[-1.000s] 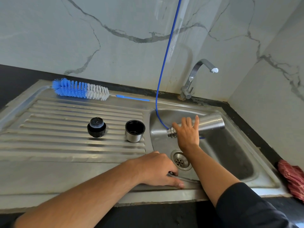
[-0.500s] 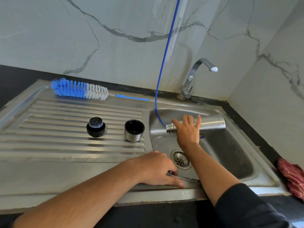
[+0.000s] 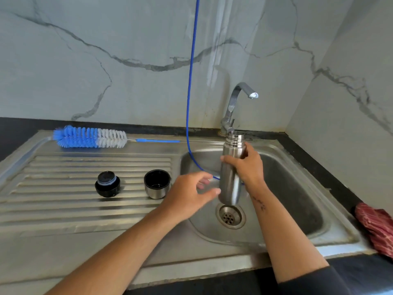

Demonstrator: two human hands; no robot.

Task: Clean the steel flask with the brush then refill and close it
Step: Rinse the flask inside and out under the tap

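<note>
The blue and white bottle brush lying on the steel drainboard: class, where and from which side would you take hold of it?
Grip the blue and white bottle brush by its thin blue handle, coming from above. The handle lies flat, pointing toward the sink, clear of the bulky bristles.

Flask upright over the sink

Right hand [image 3: 248, 167] grips the steel flask [image 3: 230, 171] above the drain [image 3: 230, 217]; left hand [image 3: 189, 195] seems just beside it, perhaps touching.

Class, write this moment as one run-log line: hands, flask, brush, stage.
right hand: grips flask upright over sink | left hand: open, beside flask | brush: lying on drainboard | stage: flask uncapped
</note>
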